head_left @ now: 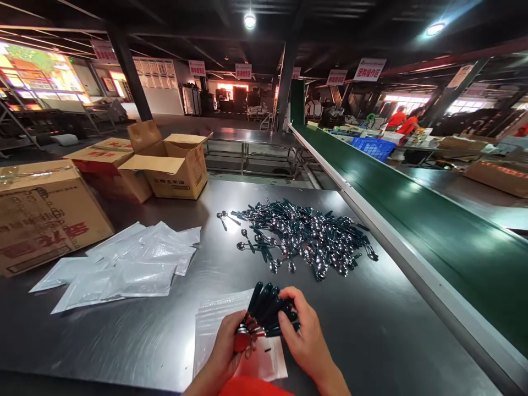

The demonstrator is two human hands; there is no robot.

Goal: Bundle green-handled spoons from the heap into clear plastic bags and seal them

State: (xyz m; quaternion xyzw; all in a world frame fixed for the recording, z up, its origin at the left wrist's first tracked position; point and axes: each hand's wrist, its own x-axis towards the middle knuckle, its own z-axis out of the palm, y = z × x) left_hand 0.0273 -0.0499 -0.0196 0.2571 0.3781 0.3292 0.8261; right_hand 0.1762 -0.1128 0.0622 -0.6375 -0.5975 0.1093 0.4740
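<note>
My left hand (231,336) is closed around the bowl ends of a bunch of spoons (270,305), whose dark green handles fan out away from me. On the right side of the bunch, the fingers of my right hand (303,333) grip some of the handles. Beneath both hands lies a stack of clear plastic bags (208,324) on the metal table. Beyond them spreads a big pile of loose spoons (305,234) with dark handles and shiny bowls. A few spoons lie apart at the pile's left edge.
Filled white pouches (140,264) are heaped at left on the metal table (136,341). Behind them stand an open cardboard box (181,170) and a taped carton (49,214). A green conveyor belt (396,198) with a pale side rail runs along the right. Co-workers (402,122) are in the distance.
</note>
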